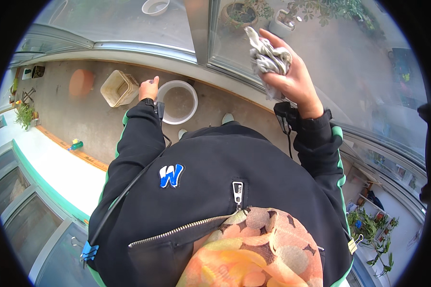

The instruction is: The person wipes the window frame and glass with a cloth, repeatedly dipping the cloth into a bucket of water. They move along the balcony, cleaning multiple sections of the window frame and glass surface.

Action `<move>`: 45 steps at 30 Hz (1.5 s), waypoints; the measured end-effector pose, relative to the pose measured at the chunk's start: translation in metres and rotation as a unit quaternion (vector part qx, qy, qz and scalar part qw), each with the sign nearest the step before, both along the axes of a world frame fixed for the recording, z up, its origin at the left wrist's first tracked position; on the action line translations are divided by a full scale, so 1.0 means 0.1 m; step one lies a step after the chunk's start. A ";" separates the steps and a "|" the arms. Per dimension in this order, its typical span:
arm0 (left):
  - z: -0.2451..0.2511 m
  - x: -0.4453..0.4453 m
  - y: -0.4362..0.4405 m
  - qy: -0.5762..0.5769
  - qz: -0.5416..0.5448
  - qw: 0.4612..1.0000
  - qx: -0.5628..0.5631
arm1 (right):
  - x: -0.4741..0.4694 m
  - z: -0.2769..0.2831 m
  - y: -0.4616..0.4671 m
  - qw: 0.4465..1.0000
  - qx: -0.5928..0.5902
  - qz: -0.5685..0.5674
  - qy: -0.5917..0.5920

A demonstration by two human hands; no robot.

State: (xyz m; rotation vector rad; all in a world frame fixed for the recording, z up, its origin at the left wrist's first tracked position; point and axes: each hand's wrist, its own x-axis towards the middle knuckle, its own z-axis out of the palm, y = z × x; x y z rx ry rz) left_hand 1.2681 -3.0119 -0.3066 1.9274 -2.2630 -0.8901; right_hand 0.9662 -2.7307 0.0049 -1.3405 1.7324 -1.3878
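Observation:
A crumpled, wet-looking greyish-white cloth (271, 59) is gripped in my right hand (298, 77), raised in front of the window glass (344, 68). Part of the cloth hangs below my thumb. My left hand (149, 89) is lower, beside the left rim of a round white basin (195, 102) in this view. Its fingers are curled and partly hidden, so I cannot tell whether they hold anything. Cloudy water (178, 102) fills the basin, which stands on the floor by my feet.
Left of the basin are an off-white square bucket (109, 89) and an orange stool-like object (80, 82). A green bottle (76, 145) lies by the wooden edging. Potted plants (25, 113) stand at far left. The window sill (147, 57) runs along the front.

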 end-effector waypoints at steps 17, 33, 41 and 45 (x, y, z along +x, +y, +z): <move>-0.09 0.68 0.04 0.525 0.218 0.708 0.419 | 0.32 0.07 -1.14 0.996 0.001 0.008 0.085; 0.02 1.11 0.48 0.426 0.257 0.777 0.385 | 0.62 0.07 -1.92 0.990 0.015 0.131 -0.054; 0.05 1.28 0.68 0.451 0.230 0.782 0.363 | 1.26 -0.03 -3.15 0.952 -0.049 0.256 -0.162; 0.04 1.28 0.72 0.454 0.216 0.783 0.367 | 1.26 -0.27 -2.56 0.954 -0.034 0.278 -0.105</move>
